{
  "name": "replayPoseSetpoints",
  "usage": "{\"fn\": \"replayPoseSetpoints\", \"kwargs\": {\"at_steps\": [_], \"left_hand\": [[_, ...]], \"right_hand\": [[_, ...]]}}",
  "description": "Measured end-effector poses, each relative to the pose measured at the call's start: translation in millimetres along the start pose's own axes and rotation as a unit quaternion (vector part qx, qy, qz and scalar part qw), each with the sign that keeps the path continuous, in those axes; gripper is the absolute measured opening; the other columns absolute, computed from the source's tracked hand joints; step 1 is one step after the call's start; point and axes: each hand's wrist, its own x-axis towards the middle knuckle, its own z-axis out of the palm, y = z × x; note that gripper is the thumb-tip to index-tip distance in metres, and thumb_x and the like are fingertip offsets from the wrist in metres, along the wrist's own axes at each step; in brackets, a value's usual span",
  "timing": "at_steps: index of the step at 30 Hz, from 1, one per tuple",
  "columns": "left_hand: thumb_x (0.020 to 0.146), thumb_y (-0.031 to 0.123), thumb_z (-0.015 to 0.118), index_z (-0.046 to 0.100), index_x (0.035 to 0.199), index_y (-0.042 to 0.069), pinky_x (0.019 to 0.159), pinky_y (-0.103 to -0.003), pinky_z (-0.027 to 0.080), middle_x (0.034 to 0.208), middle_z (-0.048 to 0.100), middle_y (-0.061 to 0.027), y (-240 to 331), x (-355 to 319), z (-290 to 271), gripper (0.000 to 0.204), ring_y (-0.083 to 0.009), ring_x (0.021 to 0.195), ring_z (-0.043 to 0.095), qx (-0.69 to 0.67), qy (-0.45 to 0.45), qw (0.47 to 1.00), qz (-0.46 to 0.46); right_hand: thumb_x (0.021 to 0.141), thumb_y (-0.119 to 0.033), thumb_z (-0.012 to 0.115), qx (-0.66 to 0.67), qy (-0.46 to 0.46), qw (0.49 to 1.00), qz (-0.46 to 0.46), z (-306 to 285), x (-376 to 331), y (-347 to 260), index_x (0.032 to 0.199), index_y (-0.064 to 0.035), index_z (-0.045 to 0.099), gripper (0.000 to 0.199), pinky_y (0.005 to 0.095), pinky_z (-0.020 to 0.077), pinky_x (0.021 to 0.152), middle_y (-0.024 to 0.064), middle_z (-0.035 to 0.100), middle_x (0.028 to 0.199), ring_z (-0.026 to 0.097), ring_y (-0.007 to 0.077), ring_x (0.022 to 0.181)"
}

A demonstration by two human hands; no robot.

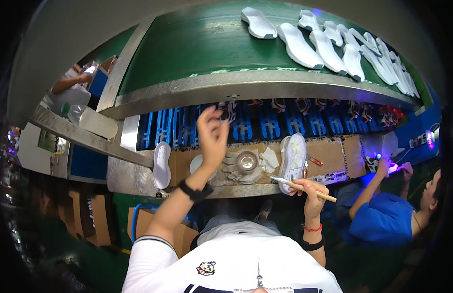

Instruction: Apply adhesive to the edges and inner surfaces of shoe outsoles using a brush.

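The left hand (212, 134) is raised with loosely curled fingers toward the blue ribbed racks (265, 124), gripping nothing that can be made out; the right hand (312, 190) pinches a slim wooden-handled brush (304, 187), bristles pointing left; just above it a white shoe (292, 158) lies sole-up on the brown cardboard bench mat (329, 154); a round glue pot (246, 161) sits between the hands beside crumpled white rags (269, 158); smooth white soles (304, 46) line the green belt (197, 44).
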Motion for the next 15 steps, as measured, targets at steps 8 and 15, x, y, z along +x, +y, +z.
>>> {"fn": "replayPoseSetpoints", "kwargs": {"at_steps": [8, 15], "left_hand": [[0.071, 0.007, 0.068, 0.037, 0.118, -0.002, 0.088, -0.044, 0.039, 0.118, 0.037, -0.0220, -144, -163, -259, 0.058, -0.0351, 0.101, 0.046, 0.554, 0.315, 0.676, -0.370], [0.083, 0.003, 0.059, 0.053, 0.090, 0.000, 0.061, -0.028, 0.048, 0.077, 0.055, -0.0061, -142, -159, -348, 0.010, -0.0168, 0.071, 0.055, -0.092, 0.266, 0.807, -0.520]], "right_hand": [[0.089, -0.013, 0.045, 0.022, -0.034, 0.996, 0.077, 9, -7, 18, 0.087, 0.0096, 0.065, 0.031, 0.0215, 0.0435, 0.051, 0.0163, 0.066, 0.071, 0.062, 0.0174, 0.056], [0.090, -0.014, 0.044, 0.046, -0.088, 0.988, 0.116, 35, -2, 16, 0.089, 0.0098, 0.065, 0.031, 0.0217, 0.0434, 0.053, 0.0166, 0.066, 0.073, 0.062, 0.0174, 0.058]]}}
